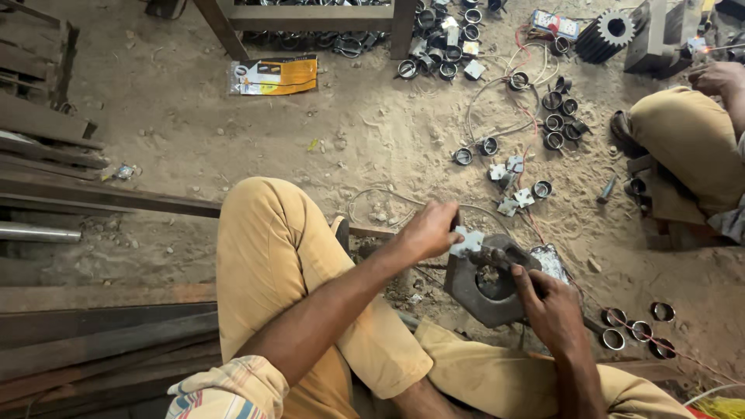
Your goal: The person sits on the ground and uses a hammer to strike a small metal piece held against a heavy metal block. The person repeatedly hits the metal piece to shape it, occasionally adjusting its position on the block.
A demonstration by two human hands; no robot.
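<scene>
I sit cross-legged on a sandy floor. My left hand (428, 230) pinches a small flat metal plate (469, 241) and holds it on top of a heavy rusty iron block (485, 289) with a round hole. My right hand (552, 304) grips a hammer (497, 257) whose head rests close to the plate over the block's hole. A shiny square metal piece (550, 261) lies just beyond the block.
Several short metal rings (556, 120) and small square plates (512, 186) lie scattered ahead, with wires among them. Three rings (636, 330) lie at my right. Another person's knee (691, 143) and hand (718, 77) are at the far right. Steel bars (101, 198) run along the left.
</scene>
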